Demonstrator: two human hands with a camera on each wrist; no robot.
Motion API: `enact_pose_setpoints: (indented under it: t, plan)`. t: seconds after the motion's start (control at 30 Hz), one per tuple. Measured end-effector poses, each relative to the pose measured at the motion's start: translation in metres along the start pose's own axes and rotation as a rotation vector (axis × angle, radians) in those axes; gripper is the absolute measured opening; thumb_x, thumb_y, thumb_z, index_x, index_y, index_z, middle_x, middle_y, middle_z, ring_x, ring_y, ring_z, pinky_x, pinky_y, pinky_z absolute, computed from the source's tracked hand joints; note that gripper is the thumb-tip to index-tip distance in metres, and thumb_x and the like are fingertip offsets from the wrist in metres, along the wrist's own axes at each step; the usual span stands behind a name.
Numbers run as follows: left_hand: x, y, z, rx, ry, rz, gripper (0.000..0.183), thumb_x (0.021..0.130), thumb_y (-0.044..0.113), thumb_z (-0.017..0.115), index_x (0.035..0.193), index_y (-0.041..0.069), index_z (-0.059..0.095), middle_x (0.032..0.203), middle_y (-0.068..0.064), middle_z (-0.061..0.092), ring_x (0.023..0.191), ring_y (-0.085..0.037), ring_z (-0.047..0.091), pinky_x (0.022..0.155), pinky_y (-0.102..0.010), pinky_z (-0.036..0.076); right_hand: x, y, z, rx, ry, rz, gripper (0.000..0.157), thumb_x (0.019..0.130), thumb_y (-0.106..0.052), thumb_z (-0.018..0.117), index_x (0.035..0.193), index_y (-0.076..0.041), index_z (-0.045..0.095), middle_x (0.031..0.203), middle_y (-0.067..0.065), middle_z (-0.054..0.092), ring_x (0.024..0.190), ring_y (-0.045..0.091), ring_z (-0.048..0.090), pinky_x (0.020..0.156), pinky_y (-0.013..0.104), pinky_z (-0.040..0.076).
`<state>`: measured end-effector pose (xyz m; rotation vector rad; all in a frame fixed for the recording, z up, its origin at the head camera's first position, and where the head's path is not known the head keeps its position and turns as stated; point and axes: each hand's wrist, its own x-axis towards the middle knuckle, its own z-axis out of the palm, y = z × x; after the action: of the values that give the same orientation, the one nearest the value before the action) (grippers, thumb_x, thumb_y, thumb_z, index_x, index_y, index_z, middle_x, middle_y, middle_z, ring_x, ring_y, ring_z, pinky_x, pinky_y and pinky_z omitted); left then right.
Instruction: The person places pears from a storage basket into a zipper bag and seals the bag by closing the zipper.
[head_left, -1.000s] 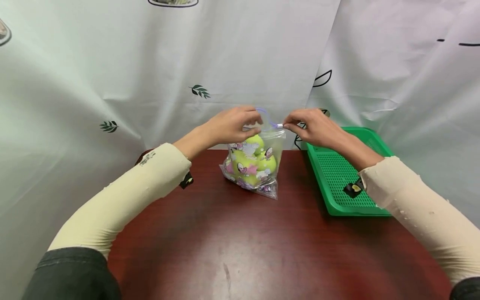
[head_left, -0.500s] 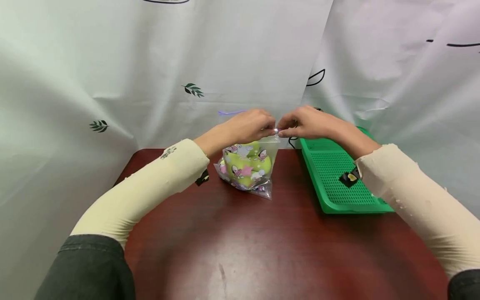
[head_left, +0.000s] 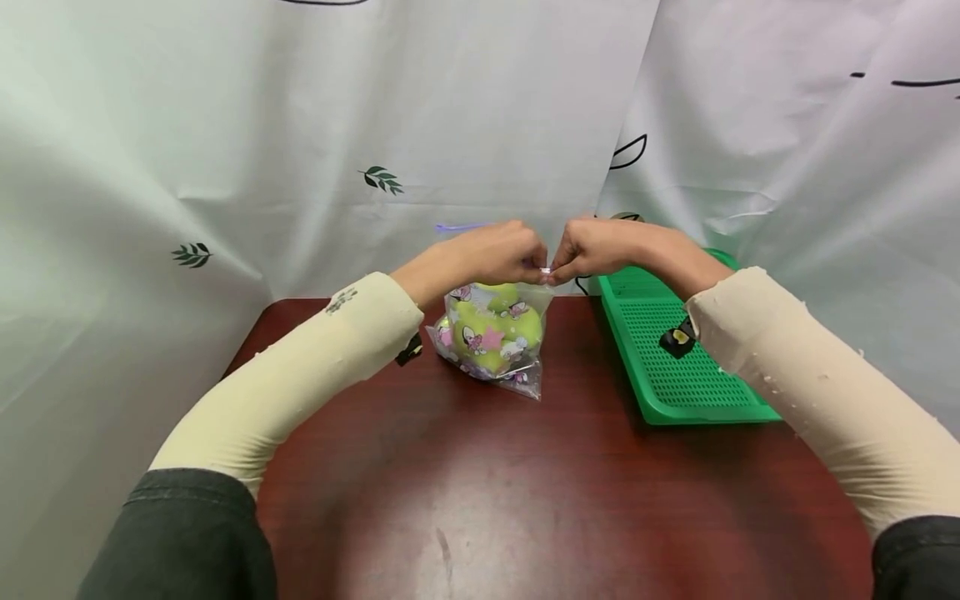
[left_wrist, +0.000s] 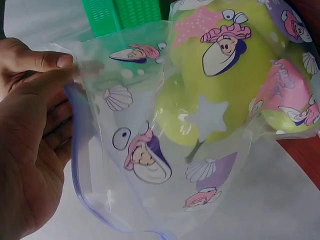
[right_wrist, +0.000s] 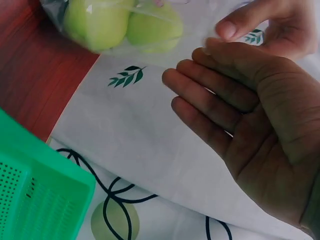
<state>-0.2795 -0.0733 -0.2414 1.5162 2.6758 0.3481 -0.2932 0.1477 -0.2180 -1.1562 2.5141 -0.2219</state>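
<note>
A clear zip bag (head_left: 491, 333) printed with pink and purple cartoon figures stands at the far side of the table, with several green apples (left_wrist: 215, 95) inside. Its purple zip strip (left_wrist: 76, 185) bows outward below the hands in the left wrist view. My left hand (head_left: 498, 252) pinches the bag's upper right corner between thumb and fingers. Right beside it, my right hand (head_left: 600, 247) pinches the same corner, its other fingers (right_wrist: 200, 90) loosely extended. A small pale slider (head_left: 545, 271) shows between the two hands' fingertips in the head view.
A green perforated plastic basket (head_left: 641, 367) stands to the right of the bag, partly behind my right forearm. The dark red table (head_left: 525, 492) stretches toward me. A white printed curtain (head_left: 480, 108) hangs close behind the table.
My left hand has moved right along the bag's top, from loosely open fingers to pinching the corner beside my right hand. The right hand has shifted slightly left and down.
</note>
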Motion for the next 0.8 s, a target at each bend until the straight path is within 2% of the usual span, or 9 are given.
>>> enact_pose_setpoints:
  t: [0.13,0.2,0.33,0.37,0.43,0.57,0.6,0.7,0.8]
  plan:
    - [0.001,-0.001,-0.001,-0.018,-0.045,0.021,0.023,0.115,0.021,0.069,0.110,0.004,0.085,0.099,-0.011,0.085,0.075,-0.013,0.065,0.070,-0.027,0.059,0.002,-0.003,-0.001,-0.020,-0.029,-0.025,0.039,0.113,-0.024,0.072,0.076,-0.016,0.083,0.058,-0.016,0.037,0.055,0.002,0.027,0.054,0.016,0.020]
    - [-0.001,-0.002,-0.001,-0.016,-0.057,0.029,0.024,0.116,0.021,0.068,0.109,0.005,0.084,0.096,-0.011,0.083,0.071,-0.012,0.059,0.067,-0.024,0.052,0.002,-0.005,-0.002,-0.031,-0.036,-0.018,0.041,0.113,-0.024,0.072,0.073,-0.016,0.082,0.056,-0.017,0.035,0.055,0.003,0.028,0.054,0.016,0.020]
    - [-0.005,-0.002,-0.002,0.011,-0.060,0.058,0.026,0.118,0.020,0.063,0.108,0.006,0.082,0.093,-0.010,0.080,0.071,-0.012,0.056,0.066,-0.024,0.046,0.000,-0.010,-0.003,-0.053,-0.032,0.001,0.042,0.112,-0.025,0.071,0.073,-0.018,0.083,0.055,-0.016,0.036,0.053,0.004,0.027,0.053,0.016,0.019]
    - [-0.005,-0.002,-0.002,0.020,-0.053,0.068,0.025,0.118,0.019,0.063,0.107,0.005,0.081,0.093,-0.009,0.080,0.072,-0.012,0.056,0.067,-0.024,0.046,-0.002,-0.010,-0.003,-0.055,-0.025,0.007,0.040,0.112,-0.025,0.071,0.075,-0.018,0.085,0.055,-0.015,0.039,0.053,0.004,0.027,0.052,0.016,0.019]
    - [-0.007,-0.001,-0.004,0.025,-0.039,0.075,0.025,0.118,0.019,0.062,0.107,0.006,0.081,0.091,-0.008,0.077,0.073,-0.014,0.056,0.068,-0.026,0.046,-0.006,-0.012,-0.005,-0.064,0.002,0.011,0.035,0.111,-0.025,0.072,0.082,-0.017,0.090,0.060,-0.013,0.058,0.052,0.004,0.027,0.051,0.016,0.021]
    - [-0.011,-0.003,-0.009,0.033,-0.002,0.085,0.025,0.117,0.017,0.064,0.103,0.004,0.079,0.090,-0.008,0.074,0.077,-0.019,0.059,0.071,-0.032,0.050,-0.014,-0.014,-0.008,-0.090,0.045,0.015,0.021,0.110,-0.023,0.074,0.105,-0.017,0.093,0.077,-0.001,0.080,0.051,0.004,0.031,0.050,0.016,0.026]
    - [-0.012,-0.004,-0.010,0.033,0.005,0.086,0.025,0.117,0.018,0.064,0.103,0.004,0.080,0.091,-0.009,0.075,0.078,-0.021,0.061,0.072,-0.033,0.053,-0.016,-0.014,-0.009,-0.097,0.051,0.019,0.020,0.109,-0.023,0.074,0.109,-0.016,0.092,0.079,-0.001,0.082,0.052,0.004,0.031,0.050,0.017,0.027]
    - [-0.018,-0.008,-0.011,0.037,0.028,0.095,0.024,0.116,0.018,0.065,0.103,0.004,0.081,0.096,-0.011,0.079,0.083,-0.025,0.068,0.078,-0.040,0.061,-0.021,-0.014,-0.008,-0.108,0.048,0.037,0.020,0.109,-0.023,0.075,0.118,-0.013,0.090,0.069,-0.001,0.074,0.053,0.005,0.034,0.050,0.017,0.027]
    - [-0.026,-0.014,-0.011,0.039,0.038,0.092,0.024,0.115,0.018,0.066,0.103,0.003,0.081,0.098,-0.012,0.081,0.084,-0.028,0.071,0.080,-0.044,0.063,-0.025,-0.013,-0.006,-0.105,0.038,0.058,0.022,0.109,-0.024,0.074,0.121,-0.012,0.089,0.075,-0.003,0.077,0.055,0.005,0.043,0.050,0.018,0.034]
